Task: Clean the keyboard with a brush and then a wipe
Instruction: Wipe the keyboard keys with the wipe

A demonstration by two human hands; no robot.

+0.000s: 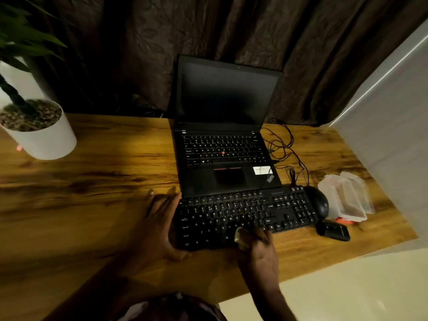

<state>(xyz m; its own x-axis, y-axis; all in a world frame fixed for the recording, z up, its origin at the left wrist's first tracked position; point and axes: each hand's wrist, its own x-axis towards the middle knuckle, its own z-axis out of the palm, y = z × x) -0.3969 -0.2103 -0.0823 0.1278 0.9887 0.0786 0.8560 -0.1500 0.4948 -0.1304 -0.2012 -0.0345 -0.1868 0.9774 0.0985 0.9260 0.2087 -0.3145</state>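
A black external keyboard [245, 214] lies on the wooden desk [92, 181] in front of an open laptop. My left hand [159, 223] rests flat at the keyboard's left end, fingers spread, thumb along its front corner. My right hand [259, 249] grips a small pale wipe [240, 238] and presses it onto the keys near the front middle of the keyboard. A small black brush-like tool [333, 230] with an orange part lies on the desk to the right of the keyboard; the dim light leaves it unclear.
The black laptop [224, 144] stands open with a dark screen. A black mouse [318, 202] and a pale wipe packet [347, 195] sit right of the keyboard. Cables [284, 147] coil beside the laptop. A white plant pot [39, 130] stands at far left.
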